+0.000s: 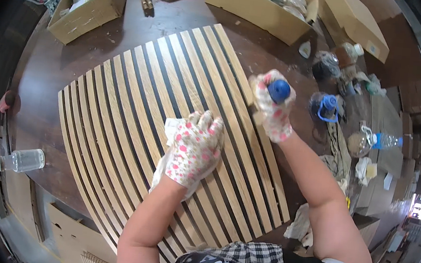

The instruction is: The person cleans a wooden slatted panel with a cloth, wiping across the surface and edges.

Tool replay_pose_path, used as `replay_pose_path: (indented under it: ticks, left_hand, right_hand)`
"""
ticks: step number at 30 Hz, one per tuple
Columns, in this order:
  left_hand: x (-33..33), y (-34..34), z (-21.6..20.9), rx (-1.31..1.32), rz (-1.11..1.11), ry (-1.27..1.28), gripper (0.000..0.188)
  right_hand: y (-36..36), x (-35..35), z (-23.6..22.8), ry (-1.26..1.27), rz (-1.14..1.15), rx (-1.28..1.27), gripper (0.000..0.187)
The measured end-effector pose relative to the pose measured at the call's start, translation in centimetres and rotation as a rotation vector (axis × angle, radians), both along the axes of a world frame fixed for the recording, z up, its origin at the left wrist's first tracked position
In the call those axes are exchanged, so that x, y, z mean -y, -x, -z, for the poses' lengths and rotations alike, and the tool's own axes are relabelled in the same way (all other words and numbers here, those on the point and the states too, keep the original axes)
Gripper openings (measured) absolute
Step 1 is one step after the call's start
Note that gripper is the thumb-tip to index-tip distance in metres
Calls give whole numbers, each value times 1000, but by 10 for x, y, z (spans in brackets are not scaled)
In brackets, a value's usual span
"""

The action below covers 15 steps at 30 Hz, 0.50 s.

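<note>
A slatted wooden panel (149,69), pale strips with dark gaps between them, lies across the table in front of me. My left hand (195,148), in a white glove with pink spots, presses a white cloth (160,170) onto the middle of the panel, fingers bent over it. In a matching glove, my right hand (274,107) is closed around a thing with a round blue end (278,91), above the panel's right edge. The grip hides the rest of that thing, so its kind is unclear.
Cardboard boxes stand at the far left (91,18) and far middle (258,4) of the brown table (37,106). Right of the panel are a blue-capped jug (325,107), a clear bottle (388,141) and rags (340,156). Another clear bottle (23,160) lies near the left edge.
</note>
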<state>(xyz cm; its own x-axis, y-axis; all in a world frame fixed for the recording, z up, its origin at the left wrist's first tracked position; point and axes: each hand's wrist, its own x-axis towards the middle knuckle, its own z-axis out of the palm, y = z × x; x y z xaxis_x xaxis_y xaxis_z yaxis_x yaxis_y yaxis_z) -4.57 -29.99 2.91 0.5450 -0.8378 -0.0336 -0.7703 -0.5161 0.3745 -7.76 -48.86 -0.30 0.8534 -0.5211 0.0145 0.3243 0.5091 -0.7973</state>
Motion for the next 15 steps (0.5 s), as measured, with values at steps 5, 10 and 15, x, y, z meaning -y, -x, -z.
replay_pose_path:
  ticks: [5, 10, 15]
  left_hand:
    - [7, -3, -1, -76, 18, 88, 35]
    - [-2, -9, 10, -137, -20, 178, 33]
    - [-4, -9, 9, -141, -20, 167, 34]
  right_hand:
    - [-135, 30, -12, 827, 337, -45, 19]
    - [-178, 33, 11, 815, 228, -83, 25]
    - [-130, 16, -8, 1242, 320, -70, 13]
